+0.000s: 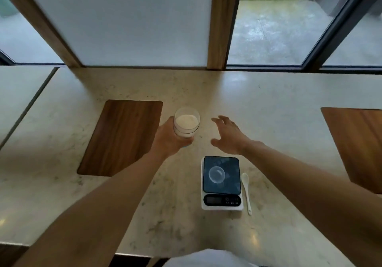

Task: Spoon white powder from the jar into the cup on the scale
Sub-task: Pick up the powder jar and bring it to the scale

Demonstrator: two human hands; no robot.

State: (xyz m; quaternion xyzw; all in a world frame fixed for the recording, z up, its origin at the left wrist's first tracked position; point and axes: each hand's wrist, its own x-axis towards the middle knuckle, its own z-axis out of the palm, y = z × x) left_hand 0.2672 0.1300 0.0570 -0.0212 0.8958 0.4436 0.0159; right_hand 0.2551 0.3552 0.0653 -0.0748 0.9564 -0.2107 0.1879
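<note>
the left hand (168,137) has its fingers wrapped around the lower wall of a clear jar (186,124), which sits upright and open-topped, with no lid in view, just beyond the scale (221,182) near the middle of the counter (279,105); whether its base rests on the counter or is lifted cannot be told. white powder (186,121) fills it well up, so it probably has some heft, and the smooth wall looks hard and slick, likely to slip or crack if knocked. a grip low around the body, as now, seems the safest way to steady it. the right hand (227,135) hovers just beside the jar with fingers spread and holding nothing. a small clear cup (216,174) stands in the middle of the dark weighing plate; it looks very light and easy to tip or nudge, so it is better left untouched and filled from above. a white spoon (246,192) lies on the counter touching or just beside the right edge of the scale, bowl away from the person; it looks stiff, light and smooth, best pinched at the near end of its thin handle. a wooden board (119,136) lies to the left of the jar.
</note>
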